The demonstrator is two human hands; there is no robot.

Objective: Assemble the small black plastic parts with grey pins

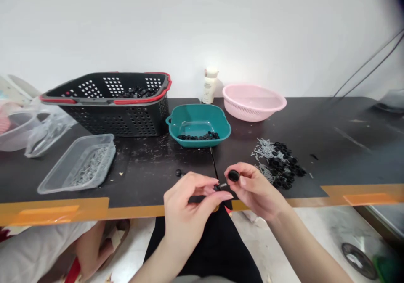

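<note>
Near the front edge of the dark table, my left hand [192,201] pinches a small black part with a grey pin [222,186] pointing right. Just beside it, my right hand [252,186] holds a round black cap [233,175] between thumb and fingers. The two held pieces are close together; whether they touch is hard to tell. To the right lies a pile of black parts [285,165] mixed with grey pins [265,149]. Another small black part [179,172] rests on the table left of my hands.
Behind my hands is a teal basin [227,132] with black parts, a pink basket [252,115] and a white bottle [209,85]. On the left are a black crate [126,119] and a clear tray [53,186] of grey pins. A person's arm [91,245] shows below the table.
</note>
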